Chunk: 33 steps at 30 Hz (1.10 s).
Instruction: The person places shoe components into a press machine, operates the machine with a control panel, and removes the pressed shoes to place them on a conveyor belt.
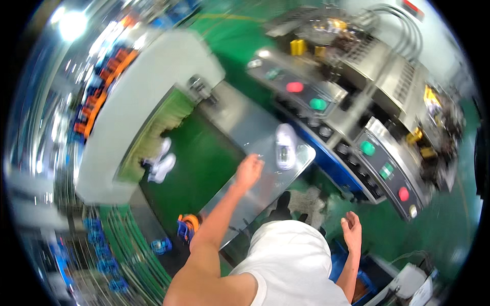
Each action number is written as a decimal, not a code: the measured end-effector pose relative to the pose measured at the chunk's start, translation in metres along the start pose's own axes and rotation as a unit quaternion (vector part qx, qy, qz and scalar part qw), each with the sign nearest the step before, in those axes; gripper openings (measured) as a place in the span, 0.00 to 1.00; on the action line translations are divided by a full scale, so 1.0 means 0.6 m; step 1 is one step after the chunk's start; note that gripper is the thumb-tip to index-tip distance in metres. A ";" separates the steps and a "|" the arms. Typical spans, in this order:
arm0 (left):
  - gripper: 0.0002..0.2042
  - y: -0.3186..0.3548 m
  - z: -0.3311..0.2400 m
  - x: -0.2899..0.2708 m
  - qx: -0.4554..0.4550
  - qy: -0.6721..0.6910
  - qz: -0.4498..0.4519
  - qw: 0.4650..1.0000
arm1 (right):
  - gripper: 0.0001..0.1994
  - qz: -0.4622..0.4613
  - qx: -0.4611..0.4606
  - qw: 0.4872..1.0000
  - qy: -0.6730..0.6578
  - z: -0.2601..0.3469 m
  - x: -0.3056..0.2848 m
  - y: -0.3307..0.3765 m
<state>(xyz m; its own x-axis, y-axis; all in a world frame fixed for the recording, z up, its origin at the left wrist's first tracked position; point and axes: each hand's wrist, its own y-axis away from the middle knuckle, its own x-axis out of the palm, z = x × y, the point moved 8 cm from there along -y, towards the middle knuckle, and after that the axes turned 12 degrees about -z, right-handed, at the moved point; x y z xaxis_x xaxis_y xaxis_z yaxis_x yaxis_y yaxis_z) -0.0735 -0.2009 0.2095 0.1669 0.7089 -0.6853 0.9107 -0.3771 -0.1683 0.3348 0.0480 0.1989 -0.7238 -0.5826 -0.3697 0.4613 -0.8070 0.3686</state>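
Observation:
A white shoe [286, 147] lies on the metal ledge [240, 115] ahead of me. Just left of it, my left hand [249, 172] reaches over the ledge, apart from the shoe. Its fingers look curled but are smeared, so whether anything is between them is unclear. Low on the right, my right hand [352, 232] hangs beside my body with thumb and fingers apart, holding nothing. Further left, a pair of white shoes [162, 168] rests on a green surface [191, 163], beside a yellow-green fringed curtain [158, 130] under a pale machine housing [148, 86].
A machine with control panels [296, 89], red and green buttons and metal tooling stands ahead and right. An orange-and-blue fixture [188, 227] sits near my left forearm. Orange and blue racks [104, 92] line the far left. Grey equipment [406, 285] stands at lower right.

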 end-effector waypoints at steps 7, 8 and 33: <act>0.34 0.195 0.538 -0.314 -0.319 -0.155 -0.249 0.901 | 0.30 0.151 0.004 0.965 0.215 -0.014 0.153 -0.089; 0.37 0.218 0.583 -0.355 -0.341 -0.205 -0.270 0.877 | 0.31 0.168 0.005 0.956 0.241 -0.030 0.157 -0.095; 0.24 0.032 0.338 -0.218 -0.272 0.048 0.120 0.954 | 0.26 0.284 -0.106 0.924 0.231 0.336 0.491 -0.115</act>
<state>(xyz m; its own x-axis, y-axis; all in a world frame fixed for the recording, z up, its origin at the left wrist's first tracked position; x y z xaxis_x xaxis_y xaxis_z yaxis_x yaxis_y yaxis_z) -0.1544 -0.4218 0.1523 0.4044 0.7026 -0.5855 0.8990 -0.1876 0.3957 -0.0137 -0.0488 0.2366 -0.0593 -0.8577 -0.5107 0.8250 -0.3302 0.4587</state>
